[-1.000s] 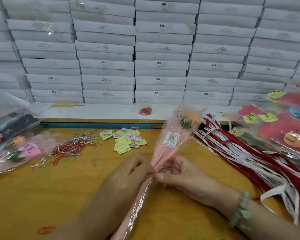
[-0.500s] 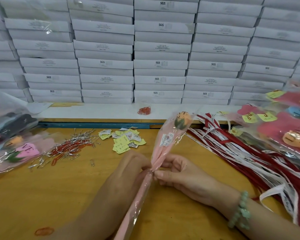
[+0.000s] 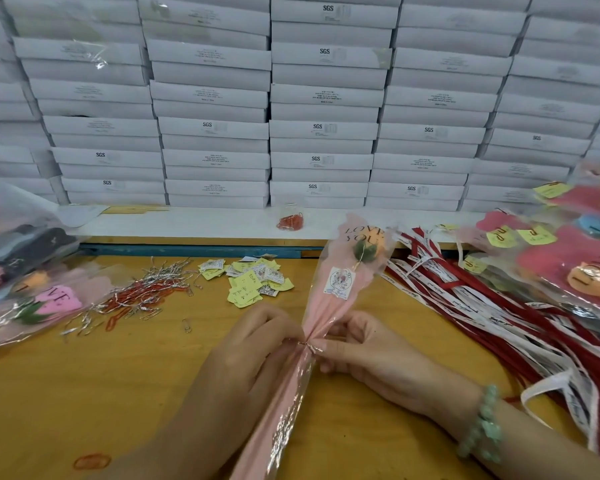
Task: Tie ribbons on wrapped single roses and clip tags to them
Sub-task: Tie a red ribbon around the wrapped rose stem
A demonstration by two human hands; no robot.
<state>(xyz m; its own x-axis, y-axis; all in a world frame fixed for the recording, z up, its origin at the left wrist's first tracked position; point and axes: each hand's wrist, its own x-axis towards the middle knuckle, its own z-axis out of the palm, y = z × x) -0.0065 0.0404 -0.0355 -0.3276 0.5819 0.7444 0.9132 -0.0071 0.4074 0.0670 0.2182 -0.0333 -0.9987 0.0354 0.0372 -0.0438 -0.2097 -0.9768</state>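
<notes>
Gripping the wrapped rose at its gathered neck with the left hand, curling those fingers round the pink film from that side. Pinching, with the right hand, thumb against forefinger, the loose end of a thin wire tie circling that same neck, right between the two hands. Holding the rose tilted, with the bloom end pointing up and away beyond both hands and the long tail of wrap running back toward the body between the wrists. Showing a round sticker on the wrap just above the right hand, with "LOVE YOU" print higher up by the orange bloom. Wearing a green bead bracelet on the right wrist. Working low over a yellow wooden table, with a heap of yellow tags lying just beyond the left hand and a scatter of silver ties and paper clips farther out to that hand's outer side. Keeping a clear bag of wrapped roses well off past that scatter. Keeping a spread of red and white ribbons near the outer side of the right hand, apart from it, with more tagged roses beyond them. Facing a wall of stacked white boxes far beyond both hands.
</notes>
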